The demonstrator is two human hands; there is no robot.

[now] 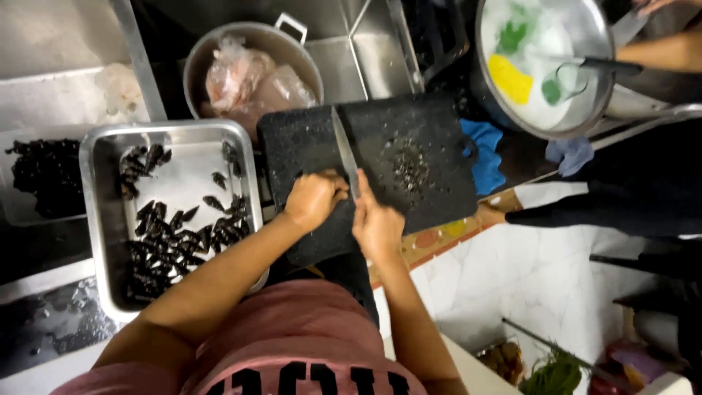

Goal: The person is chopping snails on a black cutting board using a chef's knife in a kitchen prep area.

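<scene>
A black cutting board (424, 124) lies in front of me over a sink edge. My right hand (376, 227) grips the handle of a knife (344, 150), whose blade points away from me across the board. My left hand (314, 197) rests just left of the blade with its fingers curled into a fist; anything inside it is hidden. A small heap of dark scraps (409, 167) sits on the board to the right of the blade. Left of the board a metal tray (95, 212) holds several dark mussels (172, 238).
A steel pot (289, 44) with plastic bags of food stands behind the board. At the top right another person's arm (658, 51) reaches over a big bowl (603, 44) of soapy water with sponges. A blue cloth (482, 157) lies beside the board. More dark shellfish (44, 175) sit far left.
</scene>
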